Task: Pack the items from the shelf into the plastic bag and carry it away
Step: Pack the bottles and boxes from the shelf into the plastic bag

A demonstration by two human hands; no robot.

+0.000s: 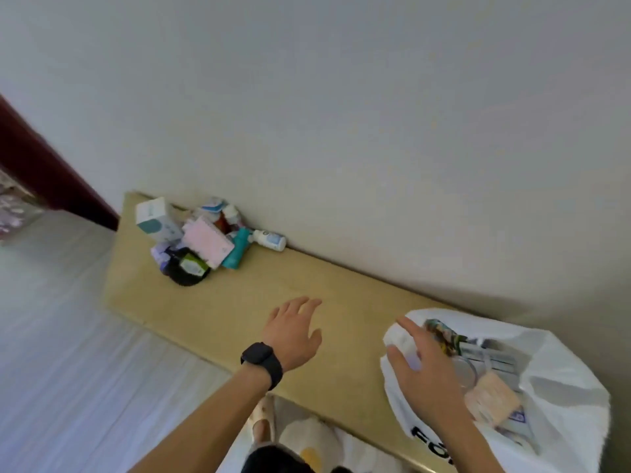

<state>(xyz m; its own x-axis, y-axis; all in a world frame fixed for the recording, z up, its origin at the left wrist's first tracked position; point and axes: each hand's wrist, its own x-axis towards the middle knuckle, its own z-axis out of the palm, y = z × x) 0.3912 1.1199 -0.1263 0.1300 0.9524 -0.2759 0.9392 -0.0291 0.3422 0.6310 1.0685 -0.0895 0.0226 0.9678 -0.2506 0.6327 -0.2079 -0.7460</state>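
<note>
The white plastic bag (563, 387) sits open on the tan shelf (211, 312), against the wall. It already holds several things, among them a peach-coloured pack (493, 399) and a colourful packet (444, 336). At the bag's left rim the right hand (426, 363) grips a small white item (403, 341) between thumb and fingers; blur hides what the item is. Just left of the bag, the left hand (293, 332) with a black watch (261, 361) at its wrist hovers over bare shelf, fingers spread and holding nothing. Well to the bag's left, further along the wall, the remaining items lie heaped together: a teal-and-white box (157, 218), a pink pack (206, 242), a teal tube (237, 250) and a white bottle (271, 240) on its side.
</note>
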